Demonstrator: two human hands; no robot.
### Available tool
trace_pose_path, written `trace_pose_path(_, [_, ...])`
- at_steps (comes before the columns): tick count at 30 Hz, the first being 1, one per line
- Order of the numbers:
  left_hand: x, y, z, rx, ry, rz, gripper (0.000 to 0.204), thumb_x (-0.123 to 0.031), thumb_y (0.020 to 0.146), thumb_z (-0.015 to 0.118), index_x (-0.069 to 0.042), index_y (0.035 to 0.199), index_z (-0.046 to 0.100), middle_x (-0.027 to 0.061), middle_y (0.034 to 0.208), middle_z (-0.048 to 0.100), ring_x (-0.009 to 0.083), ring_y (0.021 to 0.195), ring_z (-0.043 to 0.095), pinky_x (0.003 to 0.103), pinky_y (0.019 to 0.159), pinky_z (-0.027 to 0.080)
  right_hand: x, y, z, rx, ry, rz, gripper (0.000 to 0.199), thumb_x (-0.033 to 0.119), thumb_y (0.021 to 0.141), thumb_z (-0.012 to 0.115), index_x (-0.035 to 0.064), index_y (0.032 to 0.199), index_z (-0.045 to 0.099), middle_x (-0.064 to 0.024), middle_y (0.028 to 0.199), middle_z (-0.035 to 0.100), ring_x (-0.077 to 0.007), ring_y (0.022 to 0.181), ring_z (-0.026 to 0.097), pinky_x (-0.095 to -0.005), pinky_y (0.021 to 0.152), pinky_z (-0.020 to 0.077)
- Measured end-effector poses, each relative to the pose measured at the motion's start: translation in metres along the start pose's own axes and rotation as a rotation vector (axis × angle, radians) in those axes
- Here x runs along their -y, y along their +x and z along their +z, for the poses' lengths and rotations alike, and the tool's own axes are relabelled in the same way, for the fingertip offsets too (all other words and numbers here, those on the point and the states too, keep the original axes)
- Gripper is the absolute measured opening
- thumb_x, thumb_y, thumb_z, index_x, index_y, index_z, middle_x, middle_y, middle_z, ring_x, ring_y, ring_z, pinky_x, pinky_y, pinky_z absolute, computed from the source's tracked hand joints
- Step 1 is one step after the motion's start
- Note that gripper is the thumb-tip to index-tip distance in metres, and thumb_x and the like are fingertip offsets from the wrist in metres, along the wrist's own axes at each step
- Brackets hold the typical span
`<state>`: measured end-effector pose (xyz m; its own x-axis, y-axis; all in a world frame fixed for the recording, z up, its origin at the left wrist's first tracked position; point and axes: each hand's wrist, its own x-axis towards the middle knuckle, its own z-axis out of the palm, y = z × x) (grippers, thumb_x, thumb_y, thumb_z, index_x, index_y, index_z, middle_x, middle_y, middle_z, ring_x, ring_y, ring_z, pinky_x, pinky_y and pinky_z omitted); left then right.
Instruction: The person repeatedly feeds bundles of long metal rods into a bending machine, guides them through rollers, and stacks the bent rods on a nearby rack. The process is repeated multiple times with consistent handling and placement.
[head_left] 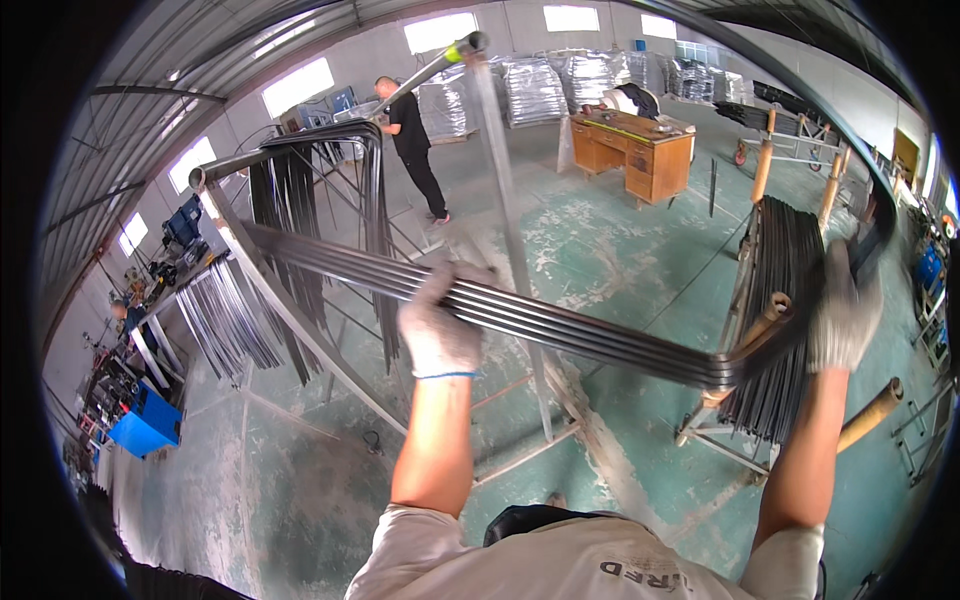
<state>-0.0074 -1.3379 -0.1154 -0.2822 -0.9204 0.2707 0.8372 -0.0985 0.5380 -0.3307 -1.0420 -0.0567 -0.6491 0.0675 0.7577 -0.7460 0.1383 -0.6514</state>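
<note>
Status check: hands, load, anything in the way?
White-gloved left hand gripping dark bent metal tubes. Right hand at tubes past the bend, blurred, grip unclear. Straight grey metal post crosses behind tubes; clearance unclear.

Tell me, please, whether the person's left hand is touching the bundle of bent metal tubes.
Touching. The head view shows the gloved left hand closed around the bundle of bent tubes, the glove lying across them.
</note>
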Motion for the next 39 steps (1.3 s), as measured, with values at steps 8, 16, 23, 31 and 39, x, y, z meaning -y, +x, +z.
trace_pose_path(8, [-0.105, 0.154, -0.142, -0.053, -0.232, 0.141, 0.010, -0.008, 0.099, 0.060, 0.002, 0.098, 0.063, 0.0182, 0.095, 0.068, 0.0353, 0.092, 0.065, 0.056, 0.109, 0.052, 0.253, 0.037, 0.272, 0.245, -0.433, -0.952, 0.026, 0.023, 0.100, 0.063, 0.0081, 0.109, 0.082, -0.0169, 0.098, 0.081, -0.0362, 0.099, 0.075, -0.0478, 0.083, 0.0582])
trace_pose_path(16, [-0.131, 0.181, -0.226, -0.178, -0.224, -0.004, 0.038, -0.020, 0.107, 0.057, 0.008, 0.132, 0.067, 0.0247, 0.128, 0.075, 0.0381, 0.120, 0.072, 0.056, 0.111, 0.054, 0.356, -0.159, 0.447, 1.094, 0.392, -0.461, 0.031, 0.015, 0.099, 0.062, 0.0022, 0.124, 0.075, -0.0218, 0.118, 0.081, -0.0341, 0.111, 0.081, -0.0445, 0.091, 0.0659])
trace_pose_path(23, [-0.025, 0.097, -0.201, -0.301, 0.024, 0.000, 0.049, -0.029, 0.114, 0.056, 0.007, 0.147, 0.059, 0.0194, 0.153, 0.063, 0.0306, 0.143, 0.059, 0.047, 0.123, 0.043, 0.197, -0.235, 0.382, 0.995, 0.425, -0.492, 0.057, 0.041, 0.095, 0.077, 0.0010, 0.134, 0.064, -0.0159, 0.113, 0.072, -0.0346, 0.103, 0.073, -0.0456, 0.089, 0.0589])
trace_pose_path(31, [0.191, -0.060, -0.215, -0.281, 0.518, -0.921, 0.031, -0.024, 0.113, 0.063, 0.001, 0.130, 0.065, 0.0179, 0.112, 0.074, 0.0332, 0.100, 0.071, 0.053, 0.092, 0.060, -0.203, -0.276, 0.173, 1.270, -0.163, 0.323, 0.043, 0.027, 0.100, 0.076, 0.0120, 0.140, 0.072, -0.0189, 0.123, 0.077, -0.0388, 0.119, 0.074, -0.0483, 0.101, 0.0599])
trace_pose_path(39, [0.390, 0.037, 0.001, 0.406, 0.942, -0.648, 0.022, -0.016, 0.110, 0.069, -0.002, 0.126, 0.065, 0.0122, 0.109, 0.074, 0.0220, 0.095, 0.071, 0.040, 0.093, 0.061, -0.509, -0.237, 0.012, 0.692, -0.966, 1.082, 0.082, 0.036, 0.089, 0.090, 0.0094, 0.157, 0.052, -0.0222, 0.150, 0.063, -0.0387, 0.140, 0.062, -0.0479, 0.116, 0.0538])
